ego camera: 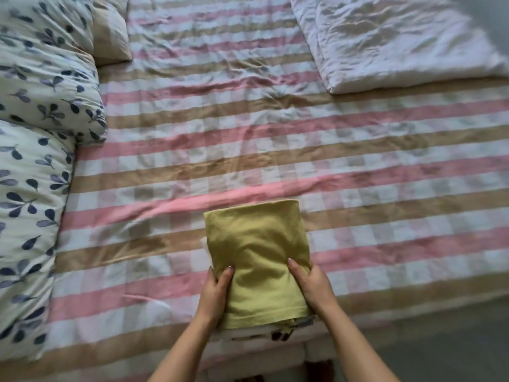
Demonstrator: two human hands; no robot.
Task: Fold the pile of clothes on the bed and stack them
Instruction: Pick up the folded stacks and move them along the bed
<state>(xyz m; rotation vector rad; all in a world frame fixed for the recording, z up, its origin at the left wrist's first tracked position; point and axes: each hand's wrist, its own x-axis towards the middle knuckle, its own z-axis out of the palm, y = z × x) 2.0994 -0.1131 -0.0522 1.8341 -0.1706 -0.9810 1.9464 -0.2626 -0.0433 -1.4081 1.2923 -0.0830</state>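
Item: stack of folded clothes, yellow-green garment on top, resting on striped bedcover at the bed's near edge | Grip: left hand clasps left side, right hand clasps right side, thumbs pressed on top; stack lies between the 2 hands | Markings: dark print on lower white layer, illegible

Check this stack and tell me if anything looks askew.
Slightly uneven. Under the yellow-green folded garment, held by the left hand and right hand, lower layers stick out: a white edge on its left side and dark-patterned fabric at the near end. Nothing else stands out.
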